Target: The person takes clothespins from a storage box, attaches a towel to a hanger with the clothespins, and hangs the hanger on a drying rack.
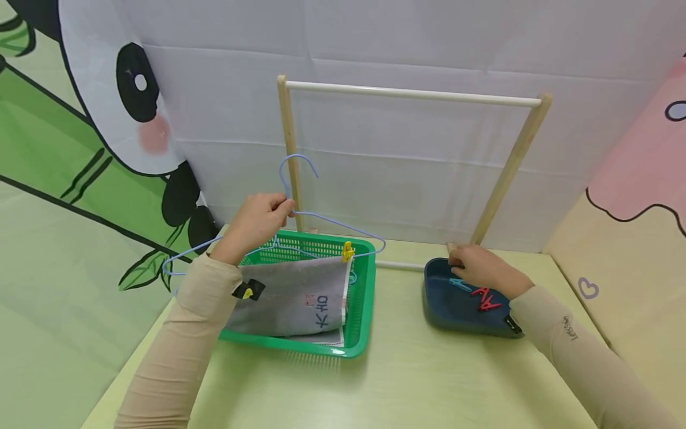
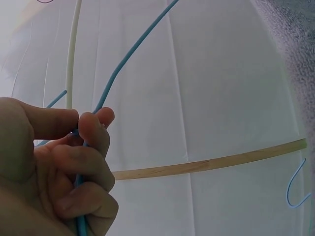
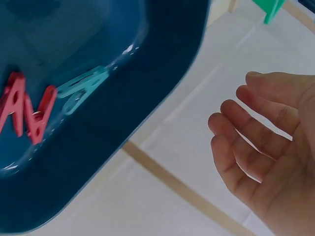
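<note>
Above the green basket [image 1: 367, 316], the left hand [image 1: 257, 223] pinches a blue hanger [image 2: 114, 74] just below its hook, thumb and fingers curled round the wire. The hanger bears a grey towel [image 1: 289, 298], and a yellow peg [image 1: 347, 252] sits at the towel's upper right corner. Dark marks show on the towel's front, near its right side. Whether its lower edge touches the basket cannot be told.

Well to the right, the right hand [image 1: 485, 269] is over the far side of a dark blue tray [image 1: 455, 311]; its fingers are loosely bent and grasp nothing, as the right wrist view shows. Inside the tray, a light blue peg [image 1: 460, 285] lies near two red pegs [image 1: 486, 300], which are close together. At the tray's near right corner is a small black clip [image 1: 513, 325].

Behind basket and tray stands a rack with wooden posts and a white top bar [image 1: 412, 93]. All this is on a pale yellow table [image 1: 396, 381], with a white sheet [image 1: 375, 36] at the back and a printed panda [image 1: 102, 89] at the left.
</note>
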